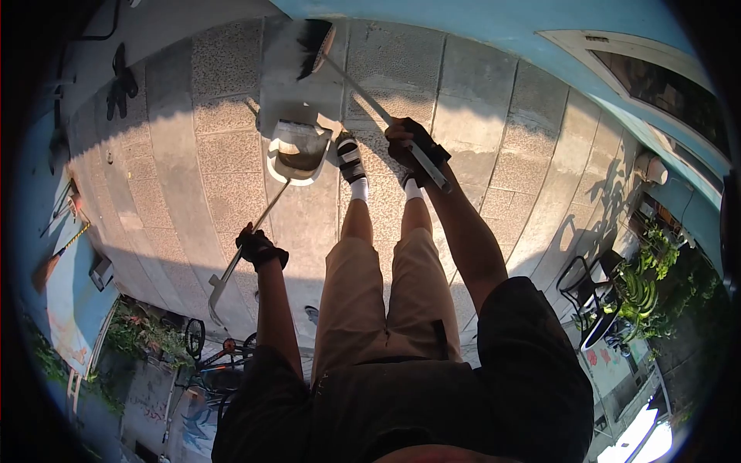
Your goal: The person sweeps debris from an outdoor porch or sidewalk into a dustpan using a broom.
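Observation:
Both my hands wear dark fingerless gloves. My left hand (pixel 260 248) is closed around the thin handle of a long-handled dustpan (pixel 301 148), whose pale pan rests on the paving to the left of my feet. In my right hand (pixel 417 144) is the grey shaft of a broom (pixel 315 48). The broom's dark bristles are at the top of the view, beyond the dustpan and apart from it. What lies inside the pan is too small to tell.
A blue wall (pixel 494 23) runs along the top right. Bicycles (pixel 224 359) stand at the lower left, and a black chair (pixel 590 285) with green plants (pixel 644 297) at the right. A dark glove-like item (pixel 120 83) lies at the upper left.

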`<state>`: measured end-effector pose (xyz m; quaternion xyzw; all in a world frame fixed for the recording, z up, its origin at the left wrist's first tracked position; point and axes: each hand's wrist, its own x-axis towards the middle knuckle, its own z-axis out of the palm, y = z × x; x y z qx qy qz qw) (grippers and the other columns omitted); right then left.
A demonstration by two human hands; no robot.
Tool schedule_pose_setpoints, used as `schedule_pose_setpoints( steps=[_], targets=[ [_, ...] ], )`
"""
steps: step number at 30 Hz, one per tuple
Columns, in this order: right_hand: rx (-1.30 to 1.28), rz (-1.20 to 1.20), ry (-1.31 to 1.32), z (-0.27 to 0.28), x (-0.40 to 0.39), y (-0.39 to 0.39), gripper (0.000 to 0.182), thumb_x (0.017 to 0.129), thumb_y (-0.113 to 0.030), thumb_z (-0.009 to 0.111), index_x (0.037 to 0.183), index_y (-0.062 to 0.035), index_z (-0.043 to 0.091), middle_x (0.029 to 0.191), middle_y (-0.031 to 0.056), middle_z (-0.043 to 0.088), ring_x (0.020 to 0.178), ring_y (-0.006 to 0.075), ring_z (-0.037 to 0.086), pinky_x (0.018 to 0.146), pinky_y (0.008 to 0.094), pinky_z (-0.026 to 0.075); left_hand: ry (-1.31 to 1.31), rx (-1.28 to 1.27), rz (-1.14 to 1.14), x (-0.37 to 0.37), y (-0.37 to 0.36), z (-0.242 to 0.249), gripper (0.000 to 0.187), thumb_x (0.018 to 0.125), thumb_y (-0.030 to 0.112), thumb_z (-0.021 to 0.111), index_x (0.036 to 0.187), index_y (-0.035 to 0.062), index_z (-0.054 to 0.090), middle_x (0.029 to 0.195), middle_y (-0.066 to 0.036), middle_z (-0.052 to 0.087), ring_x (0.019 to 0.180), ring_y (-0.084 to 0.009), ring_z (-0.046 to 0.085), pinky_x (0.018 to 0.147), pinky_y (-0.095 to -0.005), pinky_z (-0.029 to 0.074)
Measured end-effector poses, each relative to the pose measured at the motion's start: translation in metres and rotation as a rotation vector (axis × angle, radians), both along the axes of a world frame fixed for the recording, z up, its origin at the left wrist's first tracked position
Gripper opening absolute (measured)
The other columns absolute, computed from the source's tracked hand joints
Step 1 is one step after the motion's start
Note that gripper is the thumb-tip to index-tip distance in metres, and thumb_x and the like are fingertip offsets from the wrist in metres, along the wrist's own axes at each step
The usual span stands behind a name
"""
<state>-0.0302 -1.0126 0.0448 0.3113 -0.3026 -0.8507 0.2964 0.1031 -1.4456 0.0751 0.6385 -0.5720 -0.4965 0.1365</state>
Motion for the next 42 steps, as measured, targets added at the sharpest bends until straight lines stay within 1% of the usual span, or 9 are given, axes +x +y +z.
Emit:
schedule_pose_setpoints(
  steps=[5,6,14,19,24,30,34,38,42],
  targets=[
    [0.163,-0.097,0.121,0.025,0.051,0.049,0.016,0.095,-0.018,0.040,0.082,-0.0103,0.043,0.070,-0.0034,0.043,0.051,0.0061,0.044,0.047,0.0233,0.041,0.058,-0.078,-0.020,-0.006,-0.007,-0.030,0.015,0.087,0.010,0.052,0.084,0.0038,0.065,0.069,-0.005,0.059,0.051,-0.0146,0.044,0.047,-0.0273,0.036],
    [0.321,-0.091,-0.065,0.061,0.054,0.053,0.018,0.097,-0.020,0.038,0.082,-0.0110,0.043,0.069,-0.0035,0.042,0.050,0.0055,0.044,0.045,0.0234,0.040,0.057,-0.079,-0.015,-0.010,-0.005,-0.027,0.015,0.087,0.010,0.052,0.084,0.0038,0.065,0.069,-0.005,0.059,0.051,-0.0146,0.044,0.047,-0.0273,0.036],
    [0.770,0.480,0.016,0.150,0.090,0.055,0.011,0.097,-0.023,0.045,0.088,-0.0164,0.046,0.065,-0.0058,0.039,0.047,0.0042,0.039,0.042,0.0204,0.037,-0.035,-0.003,-0.058,-0.046,0.003,-0.050,0.022,0.086,0.025,0.054,0.093,0.0116,0.070,0.057,0.003,0.037,0.049,-0.0121,0.030,0.048,-0.0270,0.025],
    [0.604,0.463,-0.058,0.115,0.065,0.027,0.013,0.095,-0.026,0.050,0.086,-0.0167,0.046,0.065,-0.0056,0.039,0.047,0.0044,0.038,0.039,0.0218,0.034,0.151,0.126,-0.074,-0.042,-0.025,-0.114,0.021,0.087,0.026,0.056,0.097,0.0131,0.069,0.056,0.003,0.036,0.043,-0.0104,0.029,0.042,-0.0261,0.022],
    [1.009,0.475,0.027,0.093,0.058,0.011,0.011,0.091,-0.027,0.047,0.092,-0.0170,0.044,0.065,-0.0047,0.040,0.045,0.0065,0.038,0.037,0.0243,0.032,0.228,0.269,0.033,-0.070,0.029,-0.049,0.012,0.088,0.016,0.057,0.096,0.0105,0.064,0.062,-0.001,0.053,0.039,-0.0075,0.028,0.038,-0.0225,0.022],
    [0.899,0.588,-0.031,0.159,0.129,0.017,0.028,0.095,-0.034,0.045,0.118,-0.0192,0.043,0.066,-0.0026,0.039,0.043,0.0093,0.038,0.036,0.0249,0.032,0.249,0.162,0.048,-0.039,0.018,-0.087,0.008,0.087,0.014,0.059,0.090,0.0083,0.064,0.071,-0.001,0.059,0.043,-0.0091,0.032,0.042,-0.0239,0.026],
    [0.570,0.548,-0.281,0.151,0.140,0.011,0.030,0.093,-0.036,0.047,0.118,-0.0195,0.042,0.067,-0.0023,0.039,0.044,0.0090,0.037,0.036,0.0252,0.032,0.192,0.101,0.020,-0.021,0.016,-0.083,0.015,0.088,0.016,0.058,0.091,0.0088,0.070,0.067,0.001,0.058,0.051,-0.0100,0.039,0.049,-0.0249,0.031],
    [0.811,0.391,-0.147,0.113,0.094,-0.020,0.013,0.088,-0.024,0.051,0.095,-0.0147,0.044,0.066,-0.0046,0.039,0.047,0.0065,0.039,0.042,0.0239,0.034,-0.130,-0.075,-0.113,-0.028,0.030,-0.044,0.026,0.091,0.024,0.051,0.094,0.0084,0.071,0.081,-0.007,0.068,0.063,-0.0174,0.058,0.056,-0.0298,0.044],
    [0.619,0.237,-0.047,0.087,0.053,-0.013,0.008,0.088,-0.016,0.053,0.089,-0.0128,0.045,0.068,-0.0045,0.042,0.052,0.0056,0.044,0.044,0.0230,0.038,-0.080,-0.092,-0.044,-0.008,0.006,-0.062,0.026,0.091,0.027,0.050,0.093,0.0137,0.073,0.072,-0.008,0.067,0.060,-0.0199,0.060,0.054,-0.0326,0.046]
  ],
)
